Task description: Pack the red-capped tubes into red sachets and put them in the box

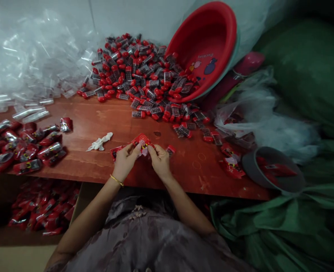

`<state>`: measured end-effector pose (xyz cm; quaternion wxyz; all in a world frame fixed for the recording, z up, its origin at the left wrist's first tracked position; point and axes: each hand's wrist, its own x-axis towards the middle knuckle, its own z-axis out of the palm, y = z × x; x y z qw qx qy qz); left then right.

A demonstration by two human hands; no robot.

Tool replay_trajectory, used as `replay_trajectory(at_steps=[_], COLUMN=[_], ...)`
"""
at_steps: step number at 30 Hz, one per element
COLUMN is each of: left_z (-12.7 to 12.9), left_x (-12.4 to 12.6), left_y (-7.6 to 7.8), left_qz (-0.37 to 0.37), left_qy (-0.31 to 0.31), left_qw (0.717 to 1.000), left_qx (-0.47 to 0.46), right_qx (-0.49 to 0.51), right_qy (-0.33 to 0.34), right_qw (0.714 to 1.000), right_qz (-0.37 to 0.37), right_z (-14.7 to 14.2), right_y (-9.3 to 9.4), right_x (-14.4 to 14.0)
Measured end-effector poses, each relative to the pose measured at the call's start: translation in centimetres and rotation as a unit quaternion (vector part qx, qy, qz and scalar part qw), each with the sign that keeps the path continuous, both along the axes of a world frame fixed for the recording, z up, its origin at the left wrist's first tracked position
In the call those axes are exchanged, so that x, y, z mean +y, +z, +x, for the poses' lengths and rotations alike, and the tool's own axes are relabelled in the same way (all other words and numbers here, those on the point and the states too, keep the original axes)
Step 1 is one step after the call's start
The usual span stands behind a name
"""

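Both my hands meet over the near edge of the counter (99,121). Left hand (125,160) and right hand (159,160) pinch one red packet (142,140) between them, fingers narrow and closed on it; it sits just above the counter, tilted. A small capped piece (170,150) lies just right of the right hand. White scrap (100,142) lies left of the left hand. Vial heap (144,75) sits at the far side, spilling from the tipped red basin (209,41). Filled packets (22,147) are piled at far left; clear sleeves (28,64) behind them. Grey bowl (271,170) at the right edge.
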<state>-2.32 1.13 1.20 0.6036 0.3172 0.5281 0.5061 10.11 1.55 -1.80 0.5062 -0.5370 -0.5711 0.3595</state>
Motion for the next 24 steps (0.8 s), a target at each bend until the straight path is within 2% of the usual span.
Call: replay_trajectory(at_steps=[2,6,10,15,17,21,24], left_z=[0.4,1.3,1.7,1.3,1.0,0.8,1.1], left_x=[0.0,-0.2,-0.5,-0.7,-0.6,-0.3,-0.3], left_y=[-0.1,-0.6,-0.8,-0.8,-0.9,-1.0,-0.9], left_qz=[-0.023,-0.016,-0.067,-0.080,-0.080,-0.096,-0.116], left_qy=[-0.015,0.028,0.020,0.037,0.050,0.047,0.033], left_qw=[0.999,0.996,0.987,0.986,0.986,0.983,0.979], left_qx=[-0.044,-0.081,-0.142,-0.141,-0.138,-0.148,-0.167], right_qx=[-0.024,-0.052,-0.075,-0.177,-0.267,-0.439,-0.501], right_qy=[-0.007,-0.019,-0.021,-0.018,-0.059,-0.158,-0.162], right_qw=[0.999,0.998,0.997,0.984,0.962,0.877,0.839], right_qz=[0.019,0.030,0.031,0.022,-0.008,-0.110,-0.136], right_z=[0.2,0.2,0.1,1.4,2.7,5.2,5.9], right_y=[0.2,0.0,-0.3,0.0,0.3,0.1,-0.5], right_x=[-0.3,-0.9,-1.1,-1.5,-1.7,-1.6,-1.6])
